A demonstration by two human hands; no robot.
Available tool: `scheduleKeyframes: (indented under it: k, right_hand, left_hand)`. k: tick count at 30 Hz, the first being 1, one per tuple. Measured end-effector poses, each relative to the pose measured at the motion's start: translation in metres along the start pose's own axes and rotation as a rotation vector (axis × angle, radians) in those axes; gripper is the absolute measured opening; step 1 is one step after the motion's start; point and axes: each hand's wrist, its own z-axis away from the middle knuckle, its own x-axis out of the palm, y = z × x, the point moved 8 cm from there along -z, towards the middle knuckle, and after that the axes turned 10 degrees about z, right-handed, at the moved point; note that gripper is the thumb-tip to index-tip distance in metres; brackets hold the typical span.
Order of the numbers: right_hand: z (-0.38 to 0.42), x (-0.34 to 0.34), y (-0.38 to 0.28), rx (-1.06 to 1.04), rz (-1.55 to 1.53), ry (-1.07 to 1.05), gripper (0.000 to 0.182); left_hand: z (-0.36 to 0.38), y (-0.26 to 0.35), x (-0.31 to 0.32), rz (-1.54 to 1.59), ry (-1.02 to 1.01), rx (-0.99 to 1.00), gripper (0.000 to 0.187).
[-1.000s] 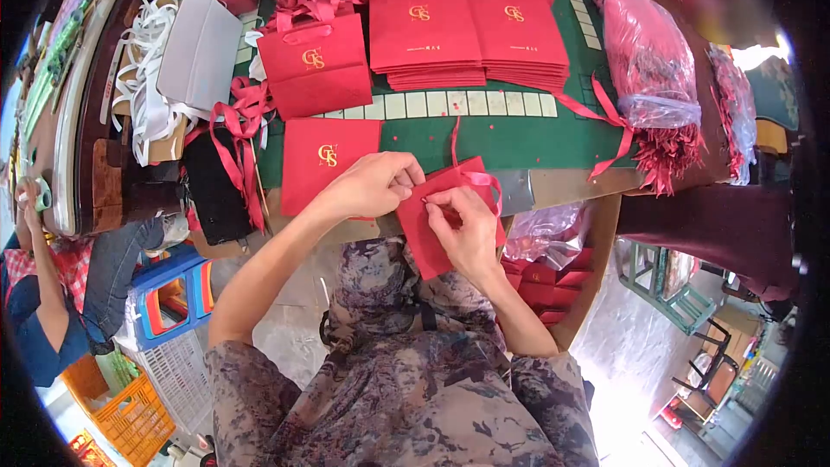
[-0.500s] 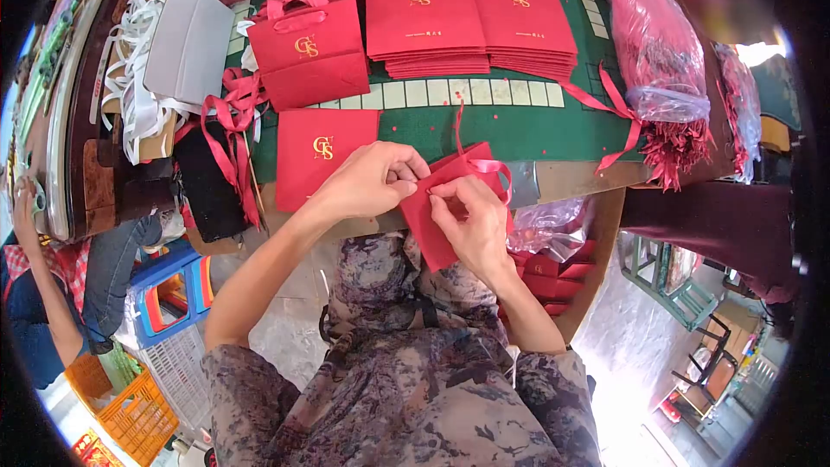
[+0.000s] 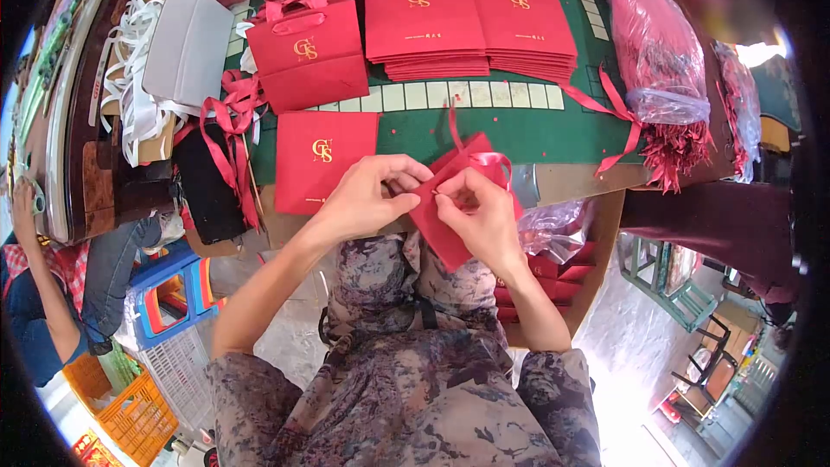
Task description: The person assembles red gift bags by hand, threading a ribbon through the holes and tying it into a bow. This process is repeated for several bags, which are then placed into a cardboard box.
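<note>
A small red paper bag (image 3: 447,244) is tilted above my lap at the table's front edge. My left hand (image 3: 373,196) grips its left edge between thumb and curled fingers. Pinched fingers of my right hand (image 3: 480,214) meet the bag's face near its upper left; what is at their tips is too small to make out. A red ribbon (image 3: 491,158) loops from the bag's top and passes behind the right hand. Left of the bag, a flat red bag with a gold logo (image 3: 324,160) lies on the green table mat (image 3: 415,134).
Stacked red bags (image 3: 424,22) lie behind, beside a standing red bag (image 3: 309,56). White bags with ribbons (image 3: 183,47) are at left. A plastic bag of red ribbons (image 3: 654,52) lies right. A box of red bags (image 3: 553,281) sits below the edge. Another person's arm (image 3: 39,268) shows far left.
Both hands and the bag have shifted slightly. My right hand has moved a little right and down, with its fingers still pinched. The flat bag beside them has hardly moved.
</note>
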Motion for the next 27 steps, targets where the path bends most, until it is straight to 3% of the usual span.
scheduleKeyframes:
  k: [5,27]
  right_hand:
    - [0.005,-0.005,0.005,-0.018,-0.013,0.049,0.011]
    - [0.008,-0.002,0.006,-0.030,-0.063,0.061,0.009]
  left_hand:
    - [-0.002,-0.017,0.001,0.204,-0.017,-0.018,0.020]
    - [-0.004,-0.011,0.003,0.191,-0.077,-0.092,0.017]
